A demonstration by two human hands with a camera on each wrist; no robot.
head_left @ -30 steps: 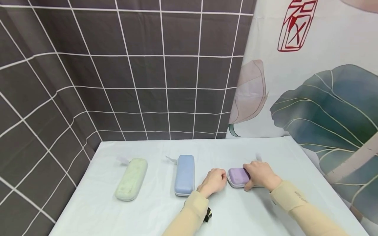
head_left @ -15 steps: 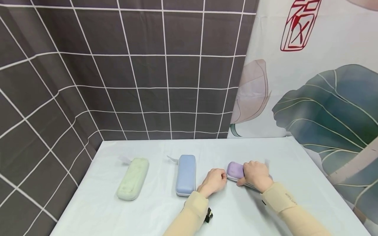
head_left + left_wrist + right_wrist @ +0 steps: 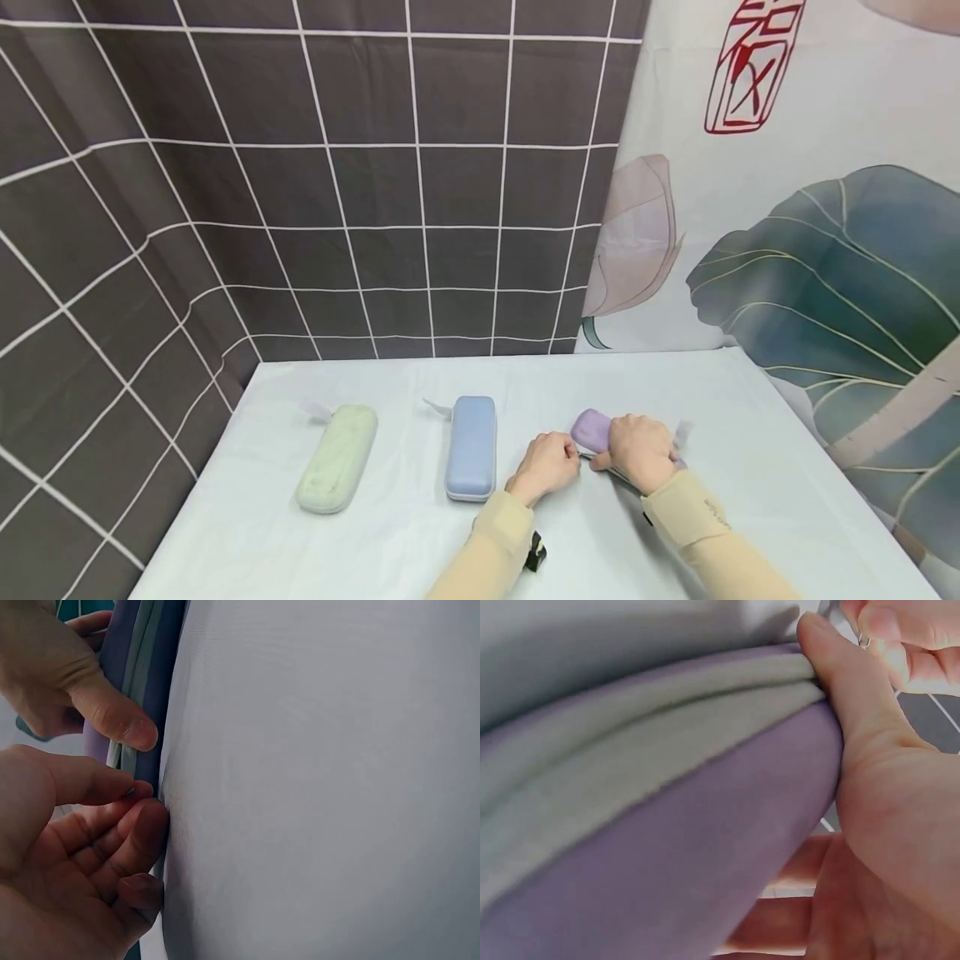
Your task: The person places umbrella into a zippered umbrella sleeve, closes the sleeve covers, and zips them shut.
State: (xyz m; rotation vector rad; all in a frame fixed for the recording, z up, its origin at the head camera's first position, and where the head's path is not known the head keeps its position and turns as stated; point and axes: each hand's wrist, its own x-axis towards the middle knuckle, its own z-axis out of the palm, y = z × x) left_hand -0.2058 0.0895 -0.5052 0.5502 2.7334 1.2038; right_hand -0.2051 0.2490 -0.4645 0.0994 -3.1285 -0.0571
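A purple zippered case (image 3: 591, 430) lies at the right of the white table, with a pale zipper band (image 3: 667, 750) along its side in the right wrist view. My right hand (image 3: 641, 452) grips it from above, thumb on the near side and fingers over the far side. At the case's left end, my left hand (image 3: 546, 464) pinches a small metal zipper pull (image 3: 865, 642) between thumb and finger. Most of the pull is hidden by the fingertips. In the left wrist view the right thumb (image 3: 127, 727) presses the case's edge just beyond the left fingertips.
A blue case (image 3: 471, 450) lies just left of my left hand, and a pale green case (image 3: 337, 460) farther left. Both have a whitish tag at the far end. Dark gridded cloth (image 3: 360, 183) hangs behind the white table (image 3: 300, 558).
My right hand has moved left and toward me, turning the purple case so it slants and tips. My left hand stays nearly in place at its left end.
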